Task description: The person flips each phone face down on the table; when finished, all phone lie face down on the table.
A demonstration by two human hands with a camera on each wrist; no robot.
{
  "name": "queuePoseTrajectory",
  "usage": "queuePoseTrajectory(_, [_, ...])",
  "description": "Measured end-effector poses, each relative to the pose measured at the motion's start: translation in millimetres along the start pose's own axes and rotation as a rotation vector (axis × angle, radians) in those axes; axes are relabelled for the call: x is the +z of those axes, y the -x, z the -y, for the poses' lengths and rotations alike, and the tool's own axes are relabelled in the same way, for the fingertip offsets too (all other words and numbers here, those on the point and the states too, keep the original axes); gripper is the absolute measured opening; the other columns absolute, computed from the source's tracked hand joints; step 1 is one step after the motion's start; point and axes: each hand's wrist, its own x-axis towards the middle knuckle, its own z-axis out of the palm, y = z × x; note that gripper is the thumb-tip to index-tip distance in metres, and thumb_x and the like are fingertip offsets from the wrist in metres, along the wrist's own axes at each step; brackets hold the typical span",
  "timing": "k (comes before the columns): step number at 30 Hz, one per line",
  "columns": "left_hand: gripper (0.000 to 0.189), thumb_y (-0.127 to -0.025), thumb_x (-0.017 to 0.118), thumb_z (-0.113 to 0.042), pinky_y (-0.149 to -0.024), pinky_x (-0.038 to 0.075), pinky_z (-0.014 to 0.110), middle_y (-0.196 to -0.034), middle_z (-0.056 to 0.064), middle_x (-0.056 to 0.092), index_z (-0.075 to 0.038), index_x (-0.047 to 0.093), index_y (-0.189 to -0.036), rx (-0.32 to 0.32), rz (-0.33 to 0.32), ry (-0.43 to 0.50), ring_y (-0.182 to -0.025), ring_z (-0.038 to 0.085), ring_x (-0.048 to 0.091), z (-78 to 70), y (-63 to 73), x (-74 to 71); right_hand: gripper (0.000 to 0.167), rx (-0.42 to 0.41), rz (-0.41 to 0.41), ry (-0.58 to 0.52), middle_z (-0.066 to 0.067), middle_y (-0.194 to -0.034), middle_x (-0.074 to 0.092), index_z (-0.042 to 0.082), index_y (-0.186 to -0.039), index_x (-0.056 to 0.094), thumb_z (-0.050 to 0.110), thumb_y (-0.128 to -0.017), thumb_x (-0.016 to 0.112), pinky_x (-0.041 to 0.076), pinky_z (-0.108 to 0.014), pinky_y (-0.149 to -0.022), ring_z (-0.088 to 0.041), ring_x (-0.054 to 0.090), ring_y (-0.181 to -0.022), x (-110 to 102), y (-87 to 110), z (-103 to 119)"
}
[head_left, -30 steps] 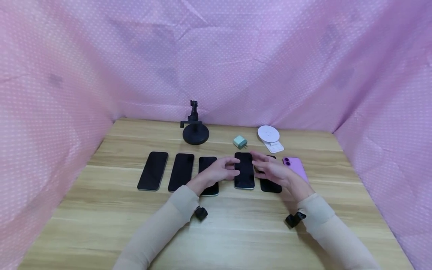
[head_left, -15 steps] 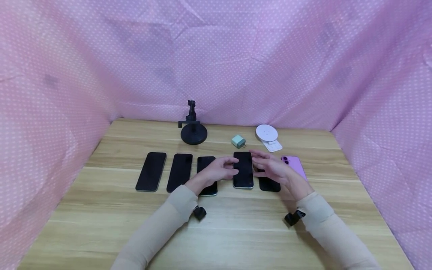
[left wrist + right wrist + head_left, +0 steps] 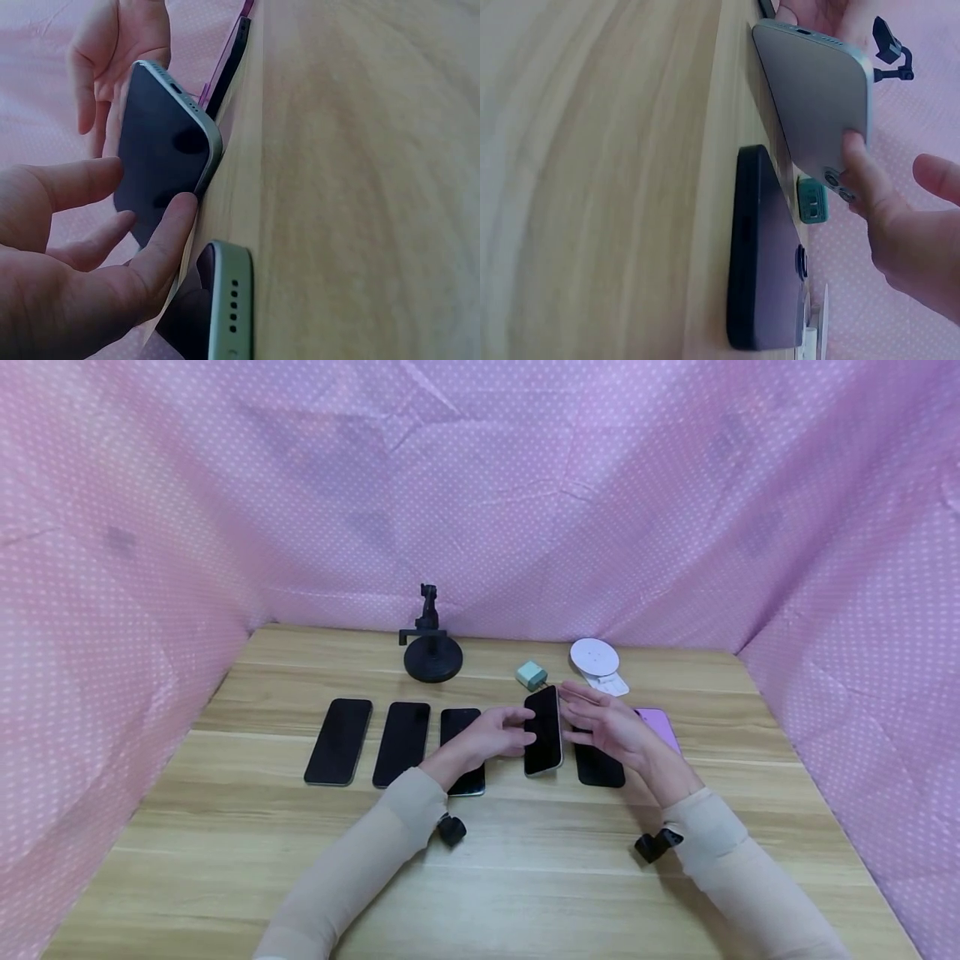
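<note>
A smartphone [image 3: 543, 731] with a dark screen leans over, its right side raised from the table and its left edge low. Its pale silver back [image 3: 810, 90] and camera lenses show in the right wrist view. My left hand [image 3: 487, 739] is at its left side, the thumb [image 3: 176, 214] by the edge and other fingers in front of the screen. My right hand [image 3: 611, 731] is on its right, a finger touching the back near the lenses, the thumb [image 3: 937, 178] apart. A dark phone [image 3: 597, 768] lies partly under my right hand; another [image 3: 465, 781] lies under my left.
Two more black phones [image 3: 337, 741] [image 3: 402, 743] lie on the left; a purple phone [image 3: 660, 727] is at far right. Behind stand a black phone stand [image 3: 432, 658], a green charger plug [image 3: 531, 674] and a white round charging pad [image 3: 595, 657]. Pink dotted cloth [image 3: 480, 510] surrounds the wooden table [image 3: 510, 877].
The middle phone, flat before, has been tipped up with its right side raised. My right hand has risen slightly along with it; my left hand stays almost in place.
</note>
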Motion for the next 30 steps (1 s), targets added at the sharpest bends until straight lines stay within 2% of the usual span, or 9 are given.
queuePoseTrajectory(3, [0.052,-0.099,0.065,-0.005,-0.098,0.055,0.040,-0.145,0.020,0.049,-0.001,0.048,-0.147,-0.010,-0.002,0.016,-0.121,0.028,0.060,-0.3,-2.2,-0.3,0.059,-0.020,0.010,-0.021,-0.021,-0.167,0.012,-0.003,-0.160,0.014,0.000,-0.107,0.041,0.053,-0.036,-0.101,-0.039,0.022,-0.148,2.6,-2.7,-2.8])
queuePoseTrajectory(8, [0.054,-0.099,0.065,-0.005,-0.099,0.054,0.042,-0.147,0.021,0.048,0.001,0.045,-0.149,-0.014,0.000,0.044,-0.122,0.029,0.060,-0.5,-4.0,-0.9,0.058,-0.008,0.037,-0.033,-0.022,-0.166,0.012,-0.006,-0.159,0.015,-0.005,-0.106,0.039,0.052,-0.035,-0.102,-0.042,0.025,-0.146,6.5,-6.9,-8.1])
queuePoseTrajectory(13, [0.056,-0.099,0.065,-0.005,-0.097,0.055,0.043,-0.153,0.021,0.041,0.000,0.043,-0.150,-0.015,-0.005,0.075,-0.127,0.031,0.056,-2.0,-4.2,-0.2,0.058,0.023,0.056,-0.021,-0.019,-0.166,0.018,-0.002,-0.160,0.018,-0.005,-0.106,0.039,0.051,-0.038,-0.102,-0.042,0.026,-0.146,9.8,-8.1,-10.8])
queuePoseTrajectory(20, [0.059,-0.101,0.063,-0.009,-0.094,0.057,0.040,-0.152,0.023,0.036,-0.006,0.038,-0.154,-0.042,-0.042,0.104,-0.123,0.035,0.058,-6.7,-2.5,0.8,0.062,0.060,0.115,0.062,-0.025,-0.162,0.025,-0.001,-0.160,0.018,-0.006,-0.105,0.044,0.049,-0.048,-0.104,-0.030,0.046,-0.138,14.8,-9.6,-16.6])
queuePoseTrajectory(26, [0.057,-0.104,0.059,-0.010,-0.095,0.057,0.041,-0.150,0.022,0.040,-0.008,0.036,-0.156,-0.039,-0.032,0.110,-0.121,0.036,0.060,-6.1,-0.6,-1.7,0.065,0.071,0.140,0.127,-0.023,-0.163,0.024,0.005,-0.161,0.020,-0.005,-0.104,0.048,0.050,-0.052,-0.102,-0.037,0.035,-0.144,18.7,-9.5,-18.8])
queuePoseTrajectory(30, [0.057,-0.104,0.058,-0.009,-0.095,0.057,0.042,-0.152,0.022,0.039,-0.009,0.035,-0.156,-0.033,-0.012,0.138,-0.125,0.035,0.057,-4.9,0.4,-3.7,0.067,0.071,0.157,0.166,-0.020,-0.165,0.022,0.007,-0.162,0.021,-0.001,-0.104,0.054,0.050,-0.055,-0.101,-0.035,0.029,-0.147,19.3,-9.3,-19.4])
